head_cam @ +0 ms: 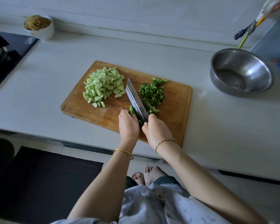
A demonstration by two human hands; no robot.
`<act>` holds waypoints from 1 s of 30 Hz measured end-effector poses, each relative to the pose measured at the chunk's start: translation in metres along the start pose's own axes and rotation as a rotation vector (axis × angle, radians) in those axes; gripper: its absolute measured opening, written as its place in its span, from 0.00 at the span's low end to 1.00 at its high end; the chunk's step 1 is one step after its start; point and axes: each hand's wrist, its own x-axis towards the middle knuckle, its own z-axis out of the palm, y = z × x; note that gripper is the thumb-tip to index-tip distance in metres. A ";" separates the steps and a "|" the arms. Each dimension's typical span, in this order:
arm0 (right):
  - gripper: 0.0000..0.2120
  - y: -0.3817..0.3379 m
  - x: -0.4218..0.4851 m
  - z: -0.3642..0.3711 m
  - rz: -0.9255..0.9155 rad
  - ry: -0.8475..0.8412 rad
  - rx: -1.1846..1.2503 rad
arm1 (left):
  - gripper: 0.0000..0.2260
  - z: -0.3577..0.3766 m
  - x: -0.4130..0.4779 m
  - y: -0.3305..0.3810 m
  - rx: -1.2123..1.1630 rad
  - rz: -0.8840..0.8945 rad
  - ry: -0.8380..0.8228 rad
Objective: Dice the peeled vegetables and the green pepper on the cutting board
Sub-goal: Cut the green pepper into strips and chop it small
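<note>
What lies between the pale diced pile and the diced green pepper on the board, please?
In the head view, the knife blade stands between the pale diced pile and the diced green pepper.

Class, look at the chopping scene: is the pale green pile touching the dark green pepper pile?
Apart. The head view shows the pale diced pile left of the knife, the diced pepper right, bare cutting board between.

No words, numbers or brand marks can be read. The white cup (39, 28) bears a small yellow mark near its base, too blurred to read.
</note>
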 end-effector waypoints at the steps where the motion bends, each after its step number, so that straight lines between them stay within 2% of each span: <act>1: 0.07 -0.001 0.002 0.000 -0.007 0.003 0.007 | 0.09 0.000 0.000 0.000 0.000 -0.002 -0.001; 10: 0.06 0.001 -0.001 -0.006 -0.020 -0.026 -0.016 | 0.06 0.002 -0.005 0.001 -0.009 0.000 -0.004; 15: 0.07 0.010 -0.008 0.000 -0.051 -0.004 -0.055 | 0.02 -0.001 0.002 0.000 -0.094 -0.038 -0.014; 21: 0.08 0.028 0.004 -0.009 -0.008 -0.042 0.248 | 0.05 -0.008 0.001 -0.003 -0.118 -0.028 -0.061; 23: 0.08 0.029 0.007 -0.012 -0.017 -0.037 0.321 | 0.07 -0.012 0.004 -0.005 -0.056 -0.019 -0.073; 26: 0.10 0.029 0.003 -0.018 -0.019 0.001 0.376 | 0.09 -0.014 0.009 -0.005 0.038 0.011 -0.054; 30: 0.12 0.032 -0.007 -0.026 -0.044 0.027 0.367 | 0.09 -0.011 0.014 -0.002 -0.031 -0.047 -0.056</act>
